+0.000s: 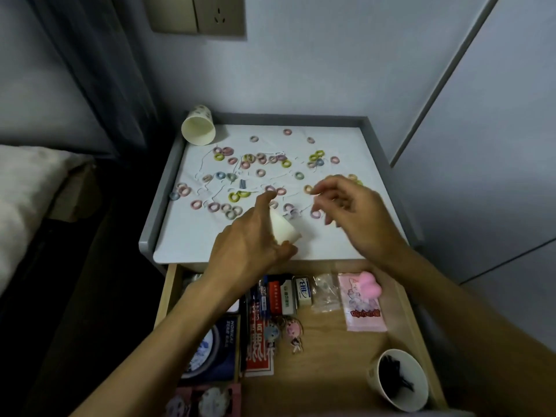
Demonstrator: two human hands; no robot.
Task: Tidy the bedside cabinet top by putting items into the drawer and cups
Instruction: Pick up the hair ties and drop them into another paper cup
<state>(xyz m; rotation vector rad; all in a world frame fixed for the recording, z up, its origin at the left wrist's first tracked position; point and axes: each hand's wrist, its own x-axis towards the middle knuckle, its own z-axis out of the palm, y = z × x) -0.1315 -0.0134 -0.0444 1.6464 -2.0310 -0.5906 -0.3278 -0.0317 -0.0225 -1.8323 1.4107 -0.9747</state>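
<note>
Left hand (251,236) grips paper cup (285,228) — tipped, long axis diagonal.

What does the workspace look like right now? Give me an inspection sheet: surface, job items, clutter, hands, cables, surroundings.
Surface: white cabinet top, grey rim, drawer open below.
Job's things: small hair ties scattered across the top; tipped paper cup at back left corner; drawer cup holding dark items.
Clutter: drawer holds boxed eraser, pink packet, keychains.
Hands: left hand grips a white paper cup lying on the top; right hand curled over ties, grip unclear.
Cables: nothing seen.
Surroundings: wall socket, bed at left.
</note>
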